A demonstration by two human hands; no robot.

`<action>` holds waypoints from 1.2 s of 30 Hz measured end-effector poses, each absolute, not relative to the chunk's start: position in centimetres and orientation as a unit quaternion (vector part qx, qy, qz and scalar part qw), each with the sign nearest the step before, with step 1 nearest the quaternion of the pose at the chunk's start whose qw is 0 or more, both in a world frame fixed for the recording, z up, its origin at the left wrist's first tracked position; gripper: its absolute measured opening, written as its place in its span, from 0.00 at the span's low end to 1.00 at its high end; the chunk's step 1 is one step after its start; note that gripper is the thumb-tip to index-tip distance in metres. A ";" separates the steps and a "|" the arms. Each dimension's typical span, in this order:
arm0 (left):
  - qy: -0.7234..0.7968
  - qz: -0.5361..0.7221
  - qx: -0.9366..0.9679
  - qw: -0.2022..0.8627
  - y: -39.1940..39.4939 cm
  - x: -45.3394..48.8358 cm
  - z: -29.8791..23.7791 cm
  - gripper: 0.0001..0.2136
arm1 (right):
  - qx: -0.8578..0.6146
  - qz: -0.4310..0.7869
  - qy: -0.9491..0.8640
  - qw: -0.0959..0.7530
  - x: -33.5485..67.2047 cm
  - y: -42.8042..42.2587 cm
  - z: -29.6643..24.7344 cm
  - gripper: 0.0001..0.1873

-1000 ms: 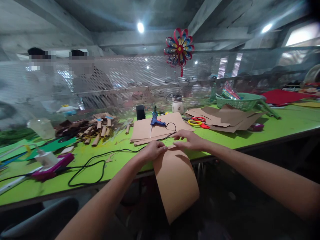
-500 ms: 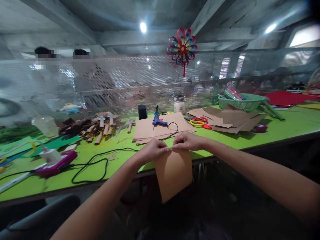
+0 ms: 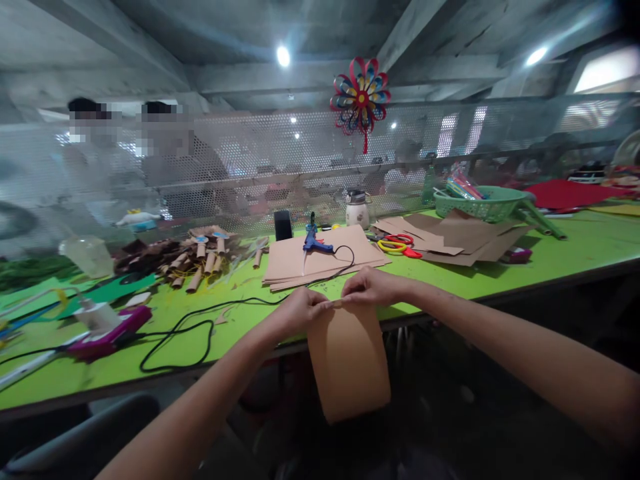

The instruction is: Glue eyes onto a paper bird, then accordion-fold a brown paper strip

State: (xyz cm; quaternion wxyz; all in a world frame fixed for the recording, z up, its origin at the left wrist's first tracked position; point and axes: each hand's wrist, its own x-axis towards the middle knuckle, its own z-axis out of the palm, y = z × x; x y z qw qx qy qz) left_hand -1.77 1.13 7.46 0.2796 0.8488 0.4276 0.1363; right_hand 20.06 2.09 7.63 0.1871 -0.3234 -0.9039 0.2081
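A tan sheet of card (image 3: 350,360) hangs over the front edge of the green table (image 3: 230,327), its top edge rolled between my fingers. My left hand (image 3: 299,311) is closed and pinches the left end of that rolled edge. My right hand (image 3: 373,287) is closed on the right end. The two hands almost touch at the middle of the edge. Just beyond them lies a stack of tan sheets (image 3: 320,263) with a blue glue gun (image 3: 314,241) on top, its black cord (image 3: 200,327) trailing left across the table.
Rolled brown paper tubes (image 3: 193,260) lie at the left, a purple tool (image 3: 107,333) near the front left. Scissors (image 3: 397,245), loose brown card (image 3: 465,240) and a green basket (image 3: 480,203) sit at the right. A mesh screen (image 3: 250,167) backs the table, with two people behind it.
The sheet's hanging part got much shorter as its top edge was rolled, then lengthened slightly. My right hand went from flat on the sheet to a pinch close to my left.
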 end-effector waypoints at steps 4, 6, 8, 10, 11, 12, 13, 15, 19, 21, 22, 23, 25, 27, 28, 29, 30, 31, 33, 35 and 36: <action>0.410 0.133 0.870 0.239 1.0 -1.7 7.5 0.21 | -0.288 0.213 -0.917 0.176 19.6 2.2 7.9 0.18; 0.395 0.132 0.878 0.238 1.0 -1.8 7.6 0.20 | -0.292 0.226 -0.911 0.185 19.5 2.3 7.9 0.18; 0.375 0.126 0.887 0.239 1.0 -2.0 7.7 0.20 | -0.305 0.235 -0.903 0.190 19.6 2.3 7.9 0.18; 0.367 0.121 0.893 0.233 0.9 -2.2 7.6 0.19 | -0.324 0.235 -0.896 0.190 19.9 2.3 7.9 0.17; 0.369 0.121 0.893 0.228 0.9 -2.3 7.6 0.19 | -0.335 0.237 -0.892 0.191 20.1 2.2 7.9 0.16; 0.373 0.123 0.892 0.225 0.9 -2.4 7.5 0.19 | -0.345 0.240 -0.887 0.194 20.4 2.2 7.9 0.16; 0.377 0.125 0.890 0.223 1.0 -2.5 7.4 0.18 | -0.352 0.246 -0.881 0.197 20.6 2.2 7.9 0.15; 0.384 0.131 0.886 0.223 1.2 -2.6 7.2 0.18 | -0.359 0.254 -0.875 0.203 21.0 2.2 7.8 0.14; 0.397 0.144 0.873 0.242 1.7 -2.9 6.9 0.20 | -0.374 0.295 -0.852 0.215 21.8 2.3 7.6 0.15; 0.396 0.148 0.865 0.269 2.1 -3.1 6.7 0.20 | -0.387 0.335 -0.830 0.223 22.0 2.3 7.5 0.17; 0.390 0.150 0.863 0.284 2.2 -3.3 6.6 0.20 | -0.392 0.348 -0.820 0.228 22.1 2.3 7.4 0.17; 0.381 0.150 0.862 0.298 2.3 -3.4 6.6 0.20 | -0.395 0.355 -0.814 0.234 22.1 2.3 7.4 0.18; 0.359 0.148 0.866 0.314 2.5 -3.7 6.6 0.20 | -0.398 0.356 -0.808 0.249 22.1 2.3 7.3 0.18; 0.340 0.142 0.877 0.308 2.6 -4.0 6.7 0.20 | -0.398 0.354 -0.804 0.263 22.1 2.4 7.2 0.18; 0.334 0.137 0.883 0.300 2.6 -4.1 6.8 0.20 | -0.399 0.355 -0.801 0.269 22.1 2.4 7.1 0.18; 0.329 0.133 0.888 0.291 2.6 -4.2 6.9 0.20 | -0.401 0.358 -0.797 0.275 22.1 2.4 7.0 0.18; 0.327 0.131 0.893 0.281 2.6 -4.3 6.9 0.20 | -0.403 0.364 -0.791 0.281 22.1 2.5 6.9 0.18; 0.327 0.132 0.896 0.272 2.6 -4.4 7.0 0.20 | -0.406 0.371 -0.785 0.285 22.1 2.6 6.8 0.18; 0.340 0.143 0.895 0.252 2.6 -4.4 7.0 0.19 | -0.410 0.386 -0.774 0.288 22.2 2.8 6.7 0.19; 0.369 0.158 0.885 0.236 2.6 -4.5 6.8 0.20 | -0.416 0.387 -0.772 0.286 22.3 2.9 6.6 0.20; 0.385 0.165 0.877 0.234 2.6 -4.5 6.8 0.20 | -0.419 0.381 -0.773 0.287 22.4 3.0 6.6 0.21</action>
